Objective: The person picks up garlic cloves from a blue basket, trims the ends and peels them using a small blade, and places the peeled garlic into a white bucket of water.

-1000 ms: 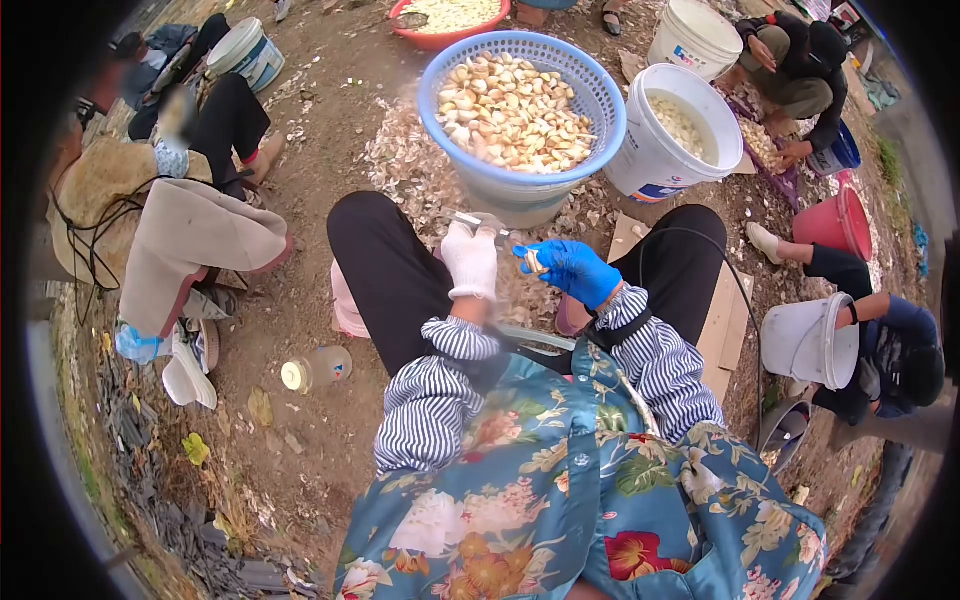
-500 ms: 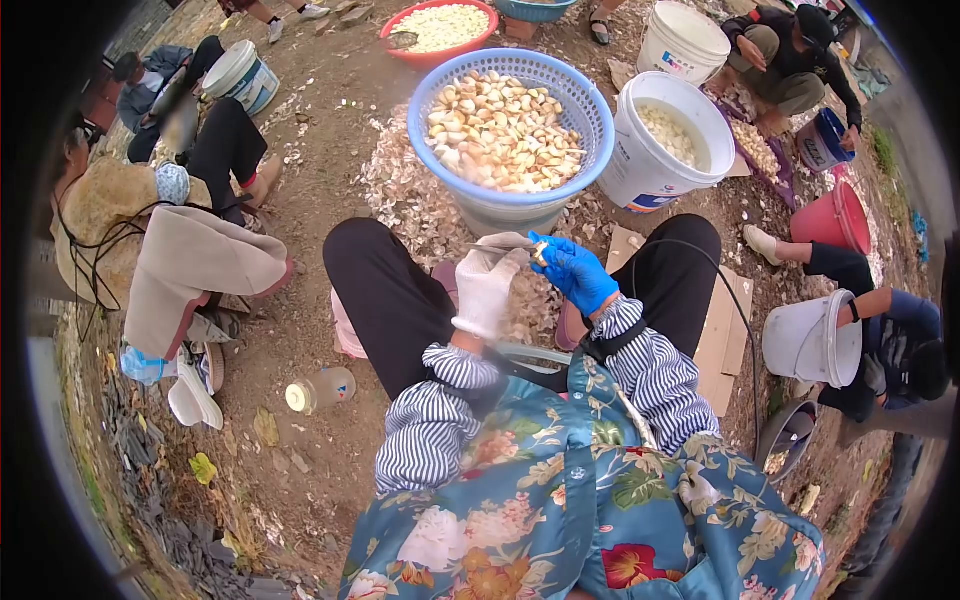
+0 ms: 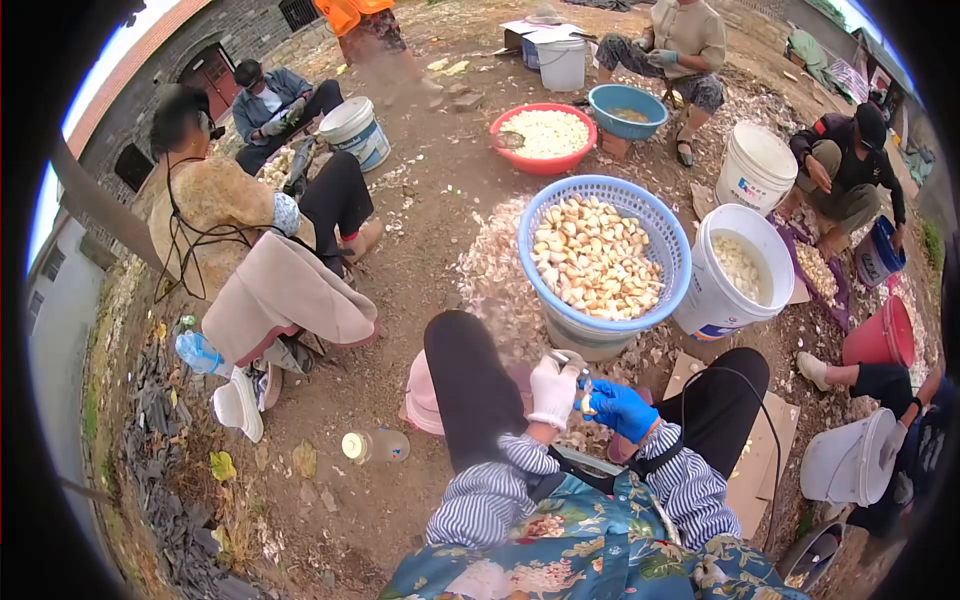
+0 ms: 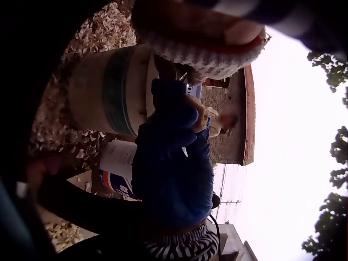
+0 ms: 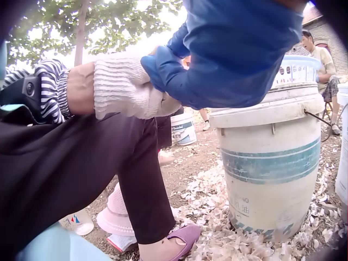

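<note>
In the head view, the white-gloved left hand (image 3: 554, 390) curls its fingers round a small metallic tool (image 3: 585, 378), perhaps a knife. Close beside it, the blue-gloved right hand (image 3: 622, 409) pinches a pale garlic clove (image 3: 587, 404) with its fingertips. The left wrist view has the blue glove (image 4: 174, 157) below the white glove's cuff (image 4: 201, 51), with a clove (image 4: 202, 115) at the blue fingers. Seen from the right wrist, the blue glove (image 5: 228, 54) overlaps the white glove (image 5: 128, 89) and hides most of the tool and clove.
A blue basket of garlic cloves (image 3: 680, 240) sits on a bucket beyond the knees. A white bucket (image 3: 712, 320) stands to its right, a red basin (image 3: 545, 166) and blue basin (image 3: 628, 128) farther back. Peels cover the ground; several people sit around. A jar (image 3: 385, 446) lies at left.
The head view has tilted up and turned left, showing more background, with the basket and hands lower and farther right in it. Both hands stay close together, still gripping the tool and clove.
</note>
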{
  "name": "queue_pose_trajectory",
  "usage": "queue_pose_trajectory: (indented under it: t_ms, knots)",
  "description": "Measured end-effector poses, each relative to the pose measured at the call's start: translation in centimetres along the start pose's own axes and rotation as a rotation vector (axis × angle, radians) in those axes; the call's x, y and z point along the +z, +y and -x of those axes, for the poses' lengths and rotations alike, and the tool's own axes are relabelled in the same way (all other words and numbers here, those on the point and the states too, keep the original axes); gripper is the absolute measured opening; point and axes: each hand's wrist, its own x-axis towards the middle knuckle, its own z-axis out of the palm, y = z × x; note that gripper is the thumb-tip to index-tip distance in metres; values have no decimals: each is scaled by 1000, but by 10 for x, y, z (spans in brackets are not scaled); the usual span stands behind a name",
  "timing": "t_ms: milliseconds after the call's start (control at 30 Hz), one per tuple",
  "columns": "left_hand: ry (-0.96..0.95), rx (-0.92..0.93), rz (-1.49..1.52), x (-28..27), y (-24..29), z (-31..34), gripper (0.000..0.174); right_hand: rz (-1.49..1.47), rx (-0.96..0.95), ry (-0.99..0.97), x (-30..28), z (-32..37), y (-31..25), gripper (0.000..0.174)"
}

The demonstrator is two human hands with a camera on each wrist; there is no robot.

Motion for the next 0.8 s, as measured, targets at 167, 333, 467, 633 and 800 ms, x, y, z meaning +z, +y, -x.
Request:
queue_pose_trajectory:
  t_ms: [167, 333, 467, 633, 800]
  knots:
    - [60, 20, -118, -5, 23, 3, 9, 4, 18, -22, -7, -19, 12, 42]
    - [41, -90, -32, -16, 38, 15, 12, -220, -201, 44, -13, -8, 0, 42]
    - [-106, 6, 97, -14, 22, 18, 17, -304, -303, 66, -27, -18, 1, 36]
    - [-118, 42, 36, -11, 25, 28, 14, -270, -307, 31, -23, -28, 9, 27]
    - [-83, 51, -72, -10, 25, 29, 13, -330, -201, 85, -19, -43, 22, 17]
